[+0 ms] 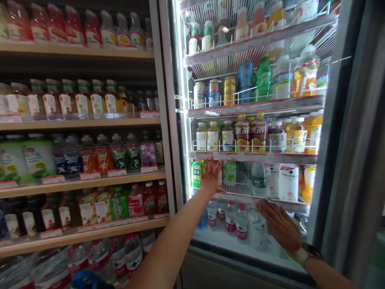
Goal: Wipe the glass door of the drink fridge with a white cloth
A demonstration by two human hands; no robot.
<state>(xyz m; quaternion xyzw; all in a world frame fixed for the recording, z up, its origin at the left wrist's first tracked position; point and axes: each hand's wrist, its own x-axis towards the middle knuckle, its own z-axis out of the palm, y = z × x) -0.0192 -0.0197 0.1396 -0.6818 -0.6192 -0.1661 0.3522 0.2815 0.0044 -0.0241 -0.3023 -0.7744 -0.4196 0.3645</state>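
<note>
Glass door of a drinks cooler (329,132) has both hands on it right now! Closest to us, the right hand (279,224) lies flat on the lower pane, fingers spread, open, nothing held, w/ a wristwatch (306,253) on that wrist, near the door's right edge. Up higher on the same pane, the left hand (210,178) is palm forward, fingers fanned, also empty, no clench, no grip. Step in hand looks like palms on glass, door apparently shut; can't tell if it's a push or just a touch. Next move calls for getting the pane out of the way, since it sits between hands and stock.

Behind the door, just past the left palm, a green-labelled carton (197,173). Just past the right hand, water btls (231,222) w/ red labels on the bottom shelf, white cartons (288,182) one shelf up. Higher behind the glass, cans (229,90) and juice btls (305,76). Left of the door, open wooden shelves (75,124) of bottled drinks w/ price tags. Below those, off the door's bottom-left corner, a blue item (87,279), too cut off to tell more.
</note>
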